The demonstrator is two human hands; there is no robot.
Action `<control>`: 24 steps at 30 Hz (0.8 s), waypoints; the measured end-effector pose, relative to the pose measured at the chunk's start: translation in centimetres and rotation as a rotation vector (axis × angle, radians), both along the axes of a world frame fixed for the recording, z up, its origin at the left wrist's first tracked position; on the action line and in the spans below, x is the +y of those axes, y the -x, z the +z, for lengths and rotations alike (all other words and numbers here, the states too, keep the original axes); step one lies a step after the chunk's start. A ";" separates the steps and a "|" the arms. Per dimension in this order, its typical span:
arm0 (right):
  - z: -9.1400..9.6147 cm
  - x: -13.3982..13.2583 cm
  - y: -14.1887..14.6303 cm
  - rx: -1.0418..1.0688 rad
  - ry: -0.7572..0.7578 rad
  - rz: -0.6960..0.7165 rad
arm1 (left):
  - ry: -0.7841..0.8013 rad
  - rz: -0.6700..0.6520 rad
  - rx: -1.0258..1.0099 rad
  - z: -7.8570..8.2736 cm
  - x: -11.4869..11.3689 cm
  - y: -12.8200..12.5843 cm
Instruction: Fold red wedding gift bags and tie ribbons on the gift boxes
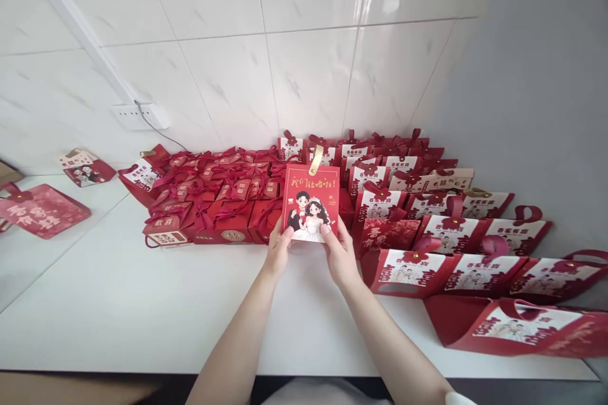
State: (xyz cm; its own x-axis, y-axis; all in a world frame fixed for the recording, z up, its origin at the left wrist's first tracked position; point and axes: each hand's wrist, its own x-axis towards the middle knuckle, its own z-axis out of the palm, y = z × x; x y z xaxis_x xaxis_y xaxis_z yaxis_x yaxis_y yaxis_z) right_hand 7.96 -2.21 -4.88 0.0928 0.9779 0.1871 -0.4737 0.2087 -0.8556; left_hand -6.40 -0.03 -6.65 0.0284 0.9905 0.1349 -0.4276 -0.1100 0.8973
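Between my two hands, a red wedding favor box (311, 202) stands upright above the white table. It bears a cartoon bride and groom, gold lettering and a gold ribbon loop (316, 160) at the top. My left hand (279, 250) grips its lower left side, thumb on the front. At the lower right side, my right hand (339, 253) holds it the same way. The fingers behind the box are hidden. Just beyond it sit red boxes tied with dark red ribbons (230, 221), packed close together.
Rows of red and white favor bags (411, 272) fill the right side. One larger red bag (517, 329) lies at the front right. More bags (47, 210) rest at the left on the white table (142, 310). A socket strip (140, 116) with a cable is on the tiled wall.
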 end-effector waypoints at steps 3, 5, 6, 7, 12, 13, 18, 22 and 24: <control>-0.4 0.6 -0.5 0.007 0.011 0.005 | -0.005 -0.002 -0.025 -0.1 -0.1 0.0; -0.4 1.2 -1.0 0.008 0.020 0.029 | -0.023 -0.015 -0.016 0.0 -0.2 0.0; -0.4 1.4 -1.3 0.010 0.025 0.035 | -0.035 -0.019 0.003 0.1 -0.3 0.0; -0.5 1.6 -1.5 0.013 0.031 0.038 | -0.041 -0.018 0.026 0.1 -0.4 -0.1; -1.6 0.6 -1.8 -0.018 0.026 0.072 | 0.007 0.013 0.029 0.2 -0.6 -0.3; -1.9 0.2 -1.7 -0.037 0.024 0.082 | 0.009 0.011 0.011 0.4 -0.6 -0.2; -2.4 -0.7 -1.7 -0.030 0.014 0.149 | -0.009 -0.025 -0.022 1.6 -0.5 0.4; -2.0 -0.5 -2.1 0.025 0.009 0.157 | -0.020 -0.050 0.021 1.3 -0.4 0.6; -1.7 -0.4 -2.3 0.059 0.033 0.157 | -0.025 -0.065 0.035 0.8 -0.3 0.6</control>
